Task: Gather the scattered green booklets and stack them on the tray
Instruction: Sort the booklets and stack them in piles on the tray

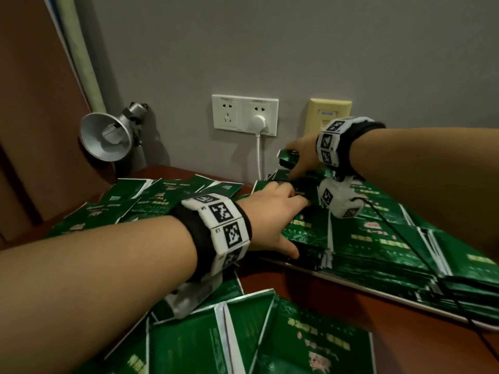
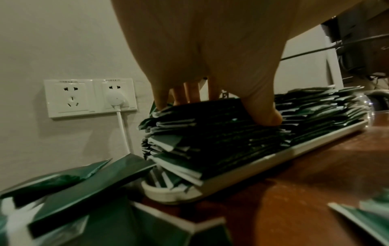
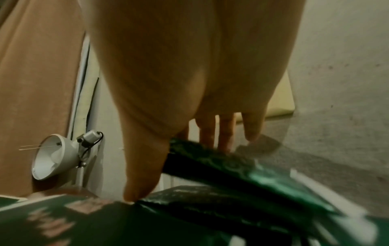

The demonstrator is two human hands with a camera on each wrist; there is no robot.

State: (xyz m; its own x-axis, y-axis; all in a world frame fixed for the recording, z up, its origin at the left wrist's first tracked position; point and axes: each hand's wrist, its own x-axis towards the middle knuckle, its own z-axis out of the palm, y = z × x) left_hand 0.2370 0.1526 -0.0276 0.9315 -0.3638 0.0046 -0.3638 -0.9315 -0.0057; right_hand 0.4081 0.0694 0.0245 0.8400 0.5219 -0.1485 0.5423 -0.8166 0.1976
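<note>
Our left hand (image 1: 272,211) clamps the near pile (image 2: 210,133) on the tray (image 2: 242,176) — thumb on the front edge, fingers over the back — likely to square it and keep it from sliding. Our right hand (image 1: 302,157) pinches a small bundle of booklets (image 1: 289,157) by the far edge, tilted just above the stacks, ready to lay down. Loose booklets (image 1: 151,201) lie across the table (image 1: 324,298) beside the tray.
</note>
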